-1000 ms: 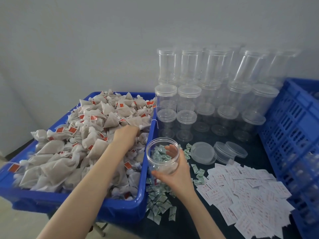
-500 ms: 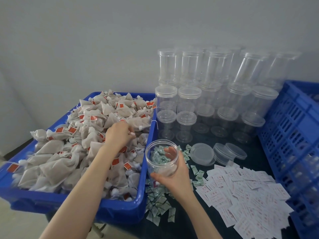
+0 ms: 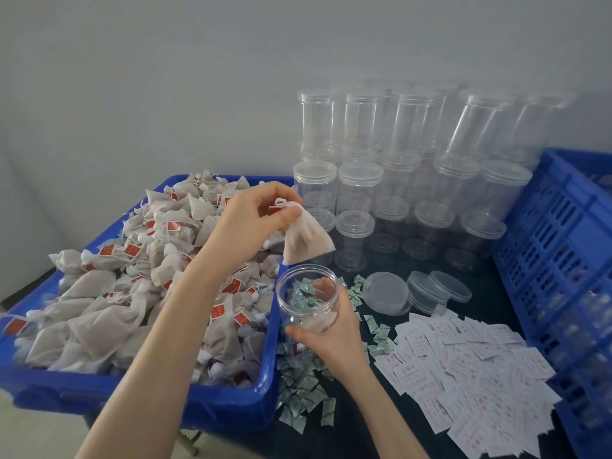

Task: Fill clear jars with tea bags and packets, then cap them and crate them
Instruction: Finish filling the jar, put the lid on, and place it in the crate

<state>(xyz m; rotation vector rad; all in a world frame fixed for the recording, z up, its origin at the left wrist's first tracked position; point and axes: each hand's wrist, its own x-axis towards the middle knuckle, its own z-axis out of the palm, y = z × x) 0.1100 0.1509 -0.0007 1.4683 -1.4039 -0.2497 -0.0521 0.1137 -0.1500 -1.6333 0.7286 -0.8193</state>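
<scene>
Now my left hand (image 3: 251, 223) pinches a tea bag (image 3: 306, 241) above the open jar (image 3: 308, 298) my right hand (image 3: 331, 339) grips; its wide corners could snag the rim.

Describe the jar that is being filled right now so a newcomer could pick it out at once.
Start at the big blue plastic bin heaped with white mesh tea bags. Just off its right edge, the right hand grips a clear round plastic jar, with a white mesh tea bag pinched by the left hand hanging above its mouth. Unlike the stacked clear jars behind, it has no lid.
</scene>
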